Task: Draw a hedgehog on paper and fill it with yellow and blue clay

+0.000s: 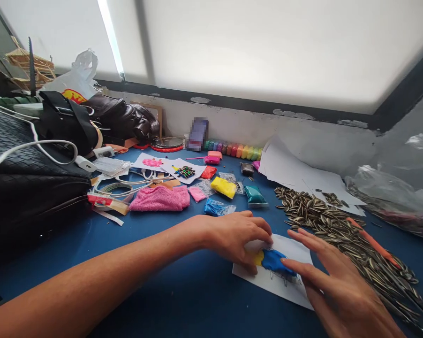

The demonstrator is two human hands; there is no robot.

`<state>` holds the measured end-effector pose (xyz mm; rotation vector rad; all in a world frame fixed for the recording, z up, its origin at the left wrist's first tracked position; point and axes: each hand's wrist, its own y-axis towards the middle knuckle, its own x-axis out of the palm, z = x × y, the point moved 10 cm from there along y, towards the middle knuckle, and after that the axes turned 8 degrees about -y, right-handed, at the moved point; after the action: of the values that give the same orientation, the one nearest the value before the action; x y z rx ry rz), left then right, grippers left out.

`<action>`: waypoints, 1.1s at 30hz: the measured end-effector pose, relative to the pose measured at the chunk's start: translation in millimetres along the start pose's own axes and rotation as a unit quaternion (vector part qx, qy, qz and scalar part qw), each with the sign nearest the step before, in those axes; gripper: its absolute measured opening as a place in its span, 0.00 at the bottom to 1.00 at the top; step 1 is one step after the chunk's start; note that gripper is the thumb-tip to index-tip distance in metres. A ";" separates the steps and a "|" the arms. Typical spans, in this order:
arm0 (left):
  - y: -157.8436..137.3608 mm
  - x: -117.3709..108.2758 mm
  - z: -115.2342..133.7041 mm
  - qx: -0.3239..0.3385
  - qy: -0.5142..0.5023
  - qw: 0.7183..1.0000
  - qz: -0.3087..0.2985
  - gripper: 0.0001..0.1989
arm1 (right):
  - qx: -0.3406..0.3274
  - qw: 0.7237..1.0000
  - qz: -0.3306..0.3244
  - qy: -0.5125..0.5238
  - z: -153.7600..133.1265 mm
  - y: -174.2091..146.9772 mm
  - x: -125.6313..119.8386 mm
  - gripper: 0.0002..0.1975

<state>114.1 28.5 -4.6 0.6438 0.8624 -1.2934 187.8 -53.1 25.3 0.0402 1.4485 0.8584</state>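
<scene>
A sheet of white paper (pixel 264 280) lies on the blue table, bearing a pencil drawing partly covered with blue modelling clay (pixel 275 261) and a yellow clay patch (pixel 258 258). My left hand (pixel 237 237) holds the sheet's left end down, its fingers curved around the yellow patch. Over the right side of the sheet, my right hand (pixel 341 281) is open with fingers stretched out. One of its fingertips touches the blue clay. Just beyond my left hand are an opened packet of blue clay (pixel 216 207), a yellow clay packet (pixel 223 187) and a teal one (pixel 255 195).
Sunflower seeds (pixel 317 216) are heaped at the right, with an orange-handled tool (pixel 373 241) among them. A pink cloth (pixel 160 198), cables and a black bag (pixel 32 188) lie left. Behind stand a phone (pixel 198 134), coloured clay packs (pixel 236 150) and white sheets (pixel 285 166).
</scene>
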 end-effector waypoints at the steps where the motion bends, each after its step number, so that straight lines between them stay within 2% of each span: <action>1: -0.1 -0.1 0.5 0.004 0.002 1.000 0.003 0.26 | -0.009 1.000 -0.001 0.000 -1.9 -1.6 0.1 0.19; 4: -0.8 0.3 2.0 0.008 0.010 1.000 0.004 0.25 | -0.028 1.000 0.002 -0.009 -8.0 -4.2 -1.2 0.21; 10: -2.4 -0.3 2.9 -0.001 0.001 1.000 -0.006 0.26 | -0.055 0.998 0.015 -0.016 -13.8 -4.0 -3.6 0.17; 15: -2.2 -0.8 2.4 -0.007 -0.006 1.000 -0.010 0.26 | -0.071 0.997 0.002 -0.019 -13.5 -5.9 -2.5 0.18; 21: -2.1 1.0 2.6 -0.006 -0.002 1.000 -0.011 0.26 | -0.042 0.998 0.001 0.040 -11.4 -5.3 -5.9 0.21; 26: -1.0 1.5 3.1 -0.003 0.004 1.000 -0.011 0.27 | -0.028 0.999 -0.027 -0.011 -12.6 -5.3 4.2 0.22; 30: -0.8 1.1 2.8 -0.007 0.005 1.000 -0.016 0.27 | -0.044 0.997 -0.053 -0.029 -14.7 -7.1 10.1 0.21; 33: -1.1 0.1 3.2 -0.008 0.005 1.000 -0.015 0.27 | -0.061 0.997 -0.050 -0.023 -17.2 -6.8 8.0 0.19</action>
<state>113.6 25.6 -2.8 0.6280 0.8932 -1.3090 175.2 -61.7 12.0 -0.1029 1.3423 0.8564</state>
